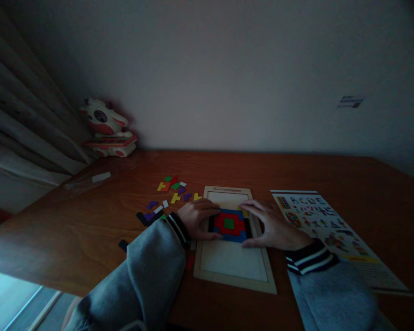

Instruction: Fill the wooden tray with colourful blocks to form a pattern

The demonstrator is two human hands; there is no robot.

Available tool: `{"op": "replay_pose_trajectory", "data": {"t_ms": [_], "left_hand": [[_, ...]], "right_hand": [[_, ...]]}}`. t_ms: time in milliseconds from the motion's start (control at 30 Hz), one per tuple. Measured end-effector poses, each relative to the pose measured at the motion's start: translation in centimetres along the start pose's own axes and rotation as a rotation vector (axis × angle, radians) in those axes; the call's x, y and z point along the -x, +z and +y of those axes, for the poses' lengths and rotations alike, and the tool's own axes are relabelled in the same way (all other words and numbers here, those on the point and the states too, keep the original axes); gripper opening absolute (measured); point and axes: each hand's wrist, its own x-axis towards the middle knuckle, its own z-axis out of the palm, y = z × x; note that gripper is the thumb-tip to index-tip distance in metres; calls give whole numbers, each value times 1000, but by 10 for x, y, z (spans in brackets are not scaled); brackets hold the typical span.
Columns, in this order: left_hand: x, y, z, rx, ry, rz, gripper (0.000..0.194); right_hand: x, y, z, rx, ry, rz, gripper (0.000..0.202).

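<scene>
1. Blue, red, green and black pieces form the block pattern [229, 224] between your hands, lying inside the pale wooden tray [235, 284], around its middle.
2. Your left hand [198, 218] lies at the pattern's left side, thumb and fingers parted around that edge.
3. Your right hand [271, 225] has its thumb and fingers spread wide at the right side, fingertips by a bit of yellow.
4. Left of the tray, loose pieces [175, 198] in yellow, purple, green, red and white lie scattered on the table [210, 165]. Your left sleeve [155, 271] hides part of that area; a black piece [123, 245] shows just beside it, and a red piece [190, 262] near the tray's edge.
5. On your right is the printed sheet [331, 230], its lower left covered by your right sleeve [334, 285].
6. Farther off at the left, the cow toy [105, 117] stands near the curtain [24, 105], well apart from your hands.
</scene>
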Motion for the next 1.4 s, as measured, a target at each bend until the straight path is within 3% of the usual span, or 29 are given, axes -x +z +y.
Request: {"op": "replay_pose_trajectory", "data": {"t_ms": [133,300,433,700,833,1400], "left_hand": [[3,-7,-5,-2,-7,3,56],[6,-10,-10,-18,-15,-12,78],[7,-9,-10,2,-25,-24,83],[9,-19,-6,35,-49,-94,65],[10,-21,-6,30,-53,-118,66],[12,-18,-9,49,-41,-93,57]], "right_hand": [[0,0,3,6,-8,25,99],[1,-2,7,2,-31,62,92],[2,-4,9,-21,-11,70,90],[7,-12,11,-53,0,33,85],[10,-14,18,-79,20,13,86],[8,-15,14,-71,43,-23,82]]}}
